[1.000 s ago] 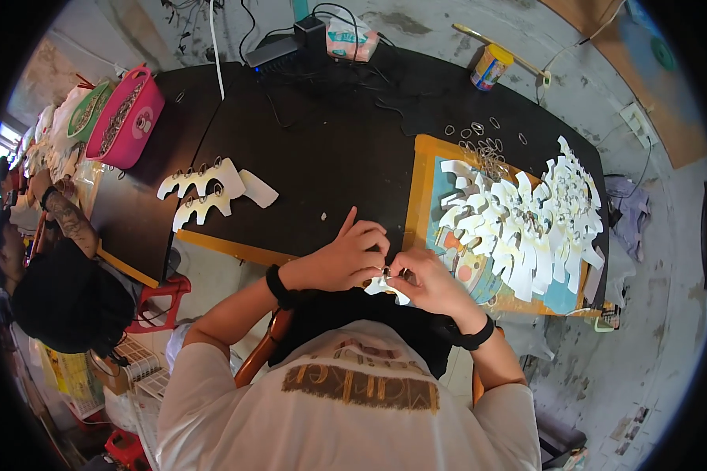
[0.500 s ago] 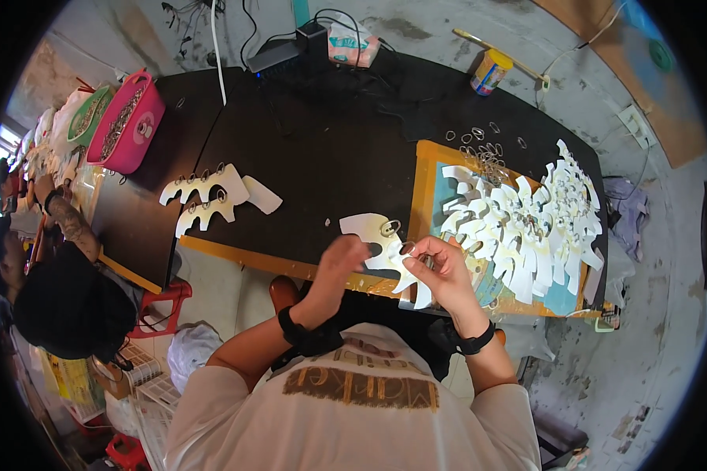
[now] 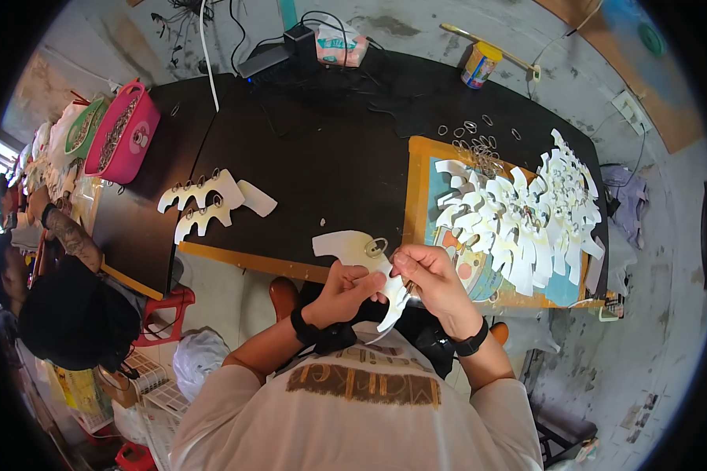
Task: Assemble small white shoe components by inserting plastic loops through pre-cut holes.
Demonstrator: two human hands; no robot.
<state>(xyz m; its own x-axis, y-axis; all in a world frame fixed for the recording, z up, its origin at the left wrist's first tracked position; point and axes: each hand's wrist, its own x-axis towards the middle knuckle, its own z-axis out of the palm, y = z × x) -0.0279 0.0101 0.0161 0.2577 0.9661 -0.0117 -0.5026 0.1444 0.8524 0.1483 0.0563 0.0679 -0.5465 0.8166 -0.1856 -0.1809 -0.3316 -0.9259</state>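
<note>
A white scalloped piece (image 3: 342, 245) with pointed arms hangs over the table's near edge, one metal ring (image 3: 375, 247) through its upper part. My left hand (image 3: 346, 292) pinches its middle between thumb and fingers. Just right of it, my right hand (image 3: 428, 275) closes thumb and fingertips on the piece's right edge; whether a ring is also between them is hidden. At the left lie similar white pieces with rings (image 3: 204, 206). To the right, a large heap of white pieces (image 3: 518, 216) covers a board, with loose metal rings (image 3: 479, 151) behind it.
A pink basket of metal rings (image 3: 126, 137) stands at the far left, beside a green basket (image 3: 86, 125). A yellow-lidded tub (image 3: 481, 67), a tissue pack (image 3: 340, 45) and cables line the back. Another person's tattooed arm (image 3: 75, 235) is at the left.
My left hand has come down from above the piece and now grips its middle. The piece has tilted and shifted left and nearer, with my right hand still at its edge.
</note>
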